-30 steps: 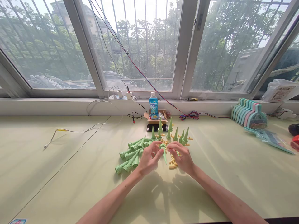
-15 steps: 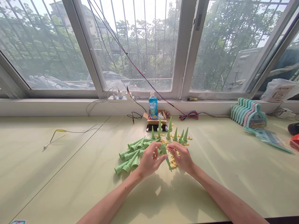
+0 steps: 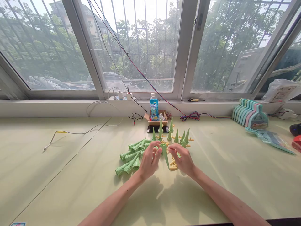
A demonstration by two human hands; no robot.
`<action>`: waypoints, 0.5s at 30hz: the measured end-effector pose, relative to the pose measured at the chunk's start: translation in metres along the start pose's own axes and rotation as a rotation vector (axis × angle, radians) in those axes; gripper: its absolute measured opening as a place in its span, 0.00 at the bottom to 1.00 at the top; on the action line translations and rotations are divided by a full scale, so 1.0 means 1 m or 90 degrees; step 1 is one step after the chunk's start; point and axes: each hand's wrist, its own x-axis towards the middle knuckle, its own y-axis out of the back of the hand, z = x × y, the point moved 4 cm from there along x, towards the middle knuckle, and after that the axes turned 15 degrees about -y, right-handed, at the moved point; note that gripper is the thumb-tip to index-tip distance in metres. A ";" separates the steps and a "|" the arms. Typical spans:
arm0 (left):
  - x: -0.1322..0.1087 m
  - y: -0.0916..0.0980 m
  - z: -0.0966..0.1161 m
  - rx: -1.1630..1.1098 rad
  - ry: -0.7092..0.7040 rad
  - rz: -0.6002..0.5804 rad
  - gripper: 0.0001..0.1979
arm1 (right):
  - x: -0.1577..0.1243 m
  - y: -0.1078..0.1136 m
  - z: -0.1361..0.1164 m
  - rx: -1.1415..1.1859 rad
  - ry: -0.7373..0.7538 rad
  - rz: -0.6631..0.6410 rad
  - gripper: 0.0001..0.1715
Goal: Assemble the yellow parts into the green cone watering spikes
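A tapered green plant watering spike (image 3: pixel 166 157) hangs between my hands with its wide end up and its tip slanting down to the right. My left hand (image 3: pixel 149 159) has its fingertips at the wide end, the thumb drawn in beside the spike. On the other side, my right hand (image 3: pixel 182 157) pinches at the head of the spike; what sits between its fingertips is too small to make out. Small yellow valves (image 3: pixel 173 166) lie in a pile under and behind the hands. Left of them are several loose green spikes (image 3: pixel 128 166) lying down.
Several green spikes with yellow valves (image 3: pixel 187 137) stand upright behind the hands. Farther back are a black phone (image 3: pixel 152 129), a small cardboard box (image 3: pixel 162 118) and a blue bottle (image 3: pixel 154 106). Bundled cable (image 3: pixel 192 116) and small dustpan sets (image 3: pixel 252 116) are to the right.
My left thumb has drawn back from the spike's lower body. The spike has turned and its tip has swung slightly left; my right hand has hardly moved.
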 end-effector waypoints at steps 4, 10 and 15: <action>0.002 0.004 0.000 -0.002 0.049 0.016 0.19 | 0.001 0.004 -0.004 0.022 0.002 0.038 0.09; 0.002 0.003 -0.004 -0.025 0.101 0.032 0.24 | 0.001 0.007 -0.010 0.024 0.015 0.068 0.09; 0.002 -0.002 -0.003 -0.063 0.102 -0.012 0.29 | 0.000 0.008 -0.013 0.020 0.043 0.073 0.08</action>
